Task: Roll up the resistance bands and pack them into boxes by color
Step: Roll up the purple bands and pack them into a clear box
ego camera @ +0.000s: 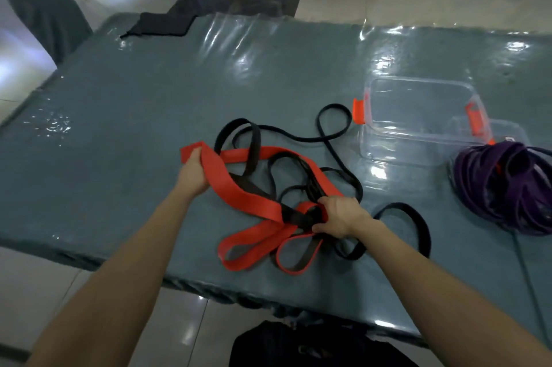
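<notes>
While red and black are tangled together, nothing can be rolled, so I read this as the untangling step.

- left hand (194,171) grips one folded end of the red band (239,190), fingers curled round it, and holds it out to the left. Probably stretching it to see where it crosses the black bands (334,139).
- right hand (339,216) clamps the knot near the near edge of the worktop (149,98). Its fingers (325,205) wrap round the spot where red and black cross, thumb on the near side. Likely an anchor so the whole pile doesn't drag along.
- Slack red loops lie just near of the right hand, close to the worktop edge.
- Black bands sprawl from the knot toward the far right. One loop ends just beside the orange latch (358,111) of the clear box (418,109).
- Clear box is open at the far right, with nothing visible inside.
- purple bands (504,184) are heaped at the right edge, on or in a second clear box; can't tell which.

Progress looks early: red and black are both loose and unrolled. Red probably needs freeing from black first. One risk is that a harder pull to the left tightens the knot instead of clearing it.
</notes>
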`<state>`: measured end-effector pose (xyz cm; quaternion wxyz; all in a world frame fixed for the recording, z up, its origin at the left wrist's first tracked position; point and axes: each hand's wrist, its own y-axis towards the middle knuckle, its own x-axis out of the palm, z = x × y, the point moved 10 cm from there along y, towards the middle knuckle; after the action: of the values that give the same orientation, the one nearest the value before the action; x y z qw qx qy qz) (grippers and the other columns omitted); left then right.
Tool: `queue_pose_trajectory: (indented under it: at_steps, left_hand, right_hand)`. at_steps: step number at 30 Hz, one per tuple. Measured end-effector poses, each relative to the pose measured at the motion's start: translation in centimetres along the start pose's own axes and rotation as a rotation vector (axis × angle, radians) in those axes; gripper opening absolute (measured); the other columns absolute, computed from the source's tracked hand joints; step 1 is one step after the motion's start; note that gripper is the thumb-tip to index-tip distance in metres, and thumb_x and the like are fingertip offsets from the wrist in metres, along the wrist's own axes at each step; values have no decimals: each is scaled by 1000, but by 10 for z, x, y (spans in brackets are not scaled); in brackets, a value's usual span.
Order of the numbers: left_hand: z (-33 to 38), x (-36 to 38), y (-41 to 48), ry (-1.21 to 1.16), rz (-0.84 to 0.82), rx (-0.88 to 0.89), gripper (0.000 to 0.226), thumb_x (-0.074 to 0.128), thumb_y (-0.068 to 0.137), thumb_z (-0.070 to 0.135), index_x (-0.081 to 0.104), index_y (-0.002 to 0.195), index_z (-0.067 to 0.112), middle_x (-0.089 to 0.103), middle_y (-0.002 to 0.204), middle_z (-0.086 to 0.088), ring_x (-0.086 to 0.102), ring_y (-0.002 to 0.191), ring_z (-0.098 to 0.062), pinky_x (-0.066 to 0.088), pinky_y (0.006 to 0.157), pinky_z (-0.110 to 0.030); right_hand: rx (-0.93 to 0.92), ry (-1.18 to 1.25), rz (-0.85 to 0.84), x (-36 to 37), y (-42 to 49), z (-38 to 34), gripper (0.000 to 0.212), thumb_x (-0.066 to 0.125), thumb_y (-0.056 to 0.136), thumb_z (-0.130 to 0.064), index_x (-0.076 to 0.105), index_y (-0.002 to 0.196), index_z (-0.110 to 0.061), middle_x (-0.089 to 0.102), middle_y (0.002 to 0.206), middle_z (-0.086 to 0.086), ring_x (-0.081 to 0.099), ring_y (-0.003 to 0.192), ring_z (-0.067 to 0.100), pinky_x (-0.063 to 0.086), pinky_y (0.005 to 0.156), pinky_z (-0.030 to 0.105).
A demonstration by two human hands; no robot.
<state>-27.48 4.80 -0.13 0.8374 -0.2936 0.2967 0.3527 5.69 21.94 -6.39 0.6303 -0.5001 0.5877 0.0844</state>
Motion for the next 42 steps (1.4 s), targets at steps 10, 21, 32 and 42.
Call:
queue_pose_trajectory:
  at_steps: [10, 21, 32, 42]
  left_hand:
    - [-27, 94, -76, -710, -415, -305, 108, 102, 63, 57, 42, 149, 29, 76, 130, -7, 77, 89, -26, 61, 78, -40]
    - [-125, -16, -70, -220, 285, -415, 43, 80, 88, 16, 64, 124, -2, 74, 113, -34, 75, 110, -47, 59, 97, -59]
    - [-113, 84, -128, 436, -238, 16, 94, 70, 82, 83, 51, 160, 35, 28, 177, -10, 7, 169, -26, -15, 133, -55]
    - [-101, 85, -119, 655, -383, 39, 118, 87, 63, 78, 41, 165, 40, 37, 172, -12, 40, 158, -31, 33, 128, -47]
  right_hand:
    - [-62, 64, 63, -7, -11, -35, 60, 58, 92, -37, 50, 150, -44, 45, 132, 9, 57, 121, 39, 47, 111, 56]
    - [-154, 195, 400, -54, 11, -81, 34, 64, 99, -29, 69, 128, -14, 61, 135, 8, 62, 121, 35, 53, 100, 44]
    - [-147, -5, 61, 13, 68, -156, 69, 88, 86, -36, 55, 143, -15, 51, 146, 13, 50, 141, 32, 41, 120, 50]
    - [-198, 487, 431, -168, 17, -95, 19, 76, 98, -33, 76, 109, -18, 76, 94, 2, 69, 91, 21, 50, 76, 35]
